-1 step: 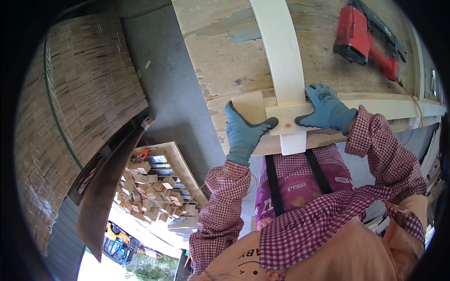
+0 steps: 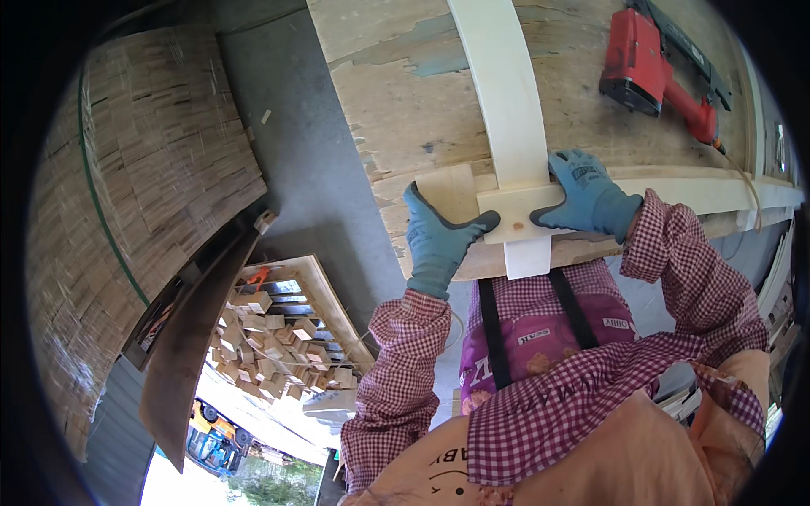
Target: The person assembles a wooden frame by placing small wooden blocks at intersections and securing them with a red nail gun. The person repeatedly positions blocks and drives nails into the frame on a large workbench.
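A short pale wooden board [image 2: 504,205] with a brown knot lies crosswise over a long pale slat [image 2: 510,101]. My left hand [image 2: 441,239], in a blue-grey glove, is closed at the board's left end, thumb on its near left edge. Its fingers lie along the left side of a flat wooden block [image 2: 449,191]. From the right, my right hand [image 2: 588,196], gloved alike, grips the board with its thumb on the near part and fingers toward the far side, beside the slat. The slat's near end [image 2: 528,256] pokes out below the board.
A worn plywood tabletop [image 2: 413,110] carries the work. A red nail gun [image 2: 634,63] with a hose lies at the far right, and a long wooden rail [image 2: 675,186] runs rightward. A crate of wood blocks [image 2: 261,354] and a strapped wood stack [image 2: 160,143] stand to the left.
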